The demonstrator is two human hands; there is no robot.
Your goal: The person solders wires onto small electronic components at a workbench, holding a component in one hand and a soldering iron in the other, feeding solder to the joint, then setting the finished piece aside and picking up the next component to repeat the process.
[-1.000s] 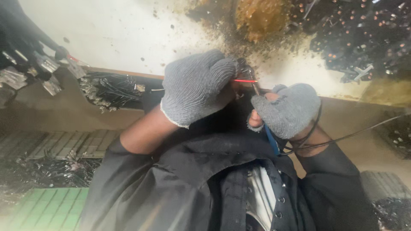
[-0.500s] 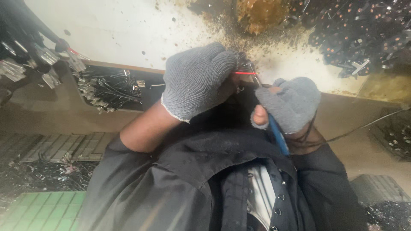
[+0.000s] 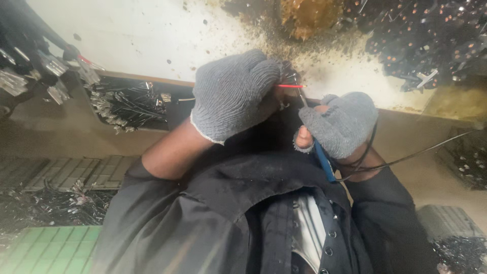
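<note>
Scorched, speckled white workbench [image 3: 142,35]: my grey-gloved left hand [image 3: 236,94] pinches a thin red wire [image 3: 291,86], light and floppy, best held near its tip, while my right hand [image 3: 342,124] grips a blue-handled soldering iron [image 3: 323,161].

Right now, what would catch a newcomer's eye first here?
Two grey knitted gloves at the centre: the left hand pinches a thin red wire, and the right hand holds a blue-handled tool with a black cord. Behind them, the white bench is stained brown and black at upper right.
</note>
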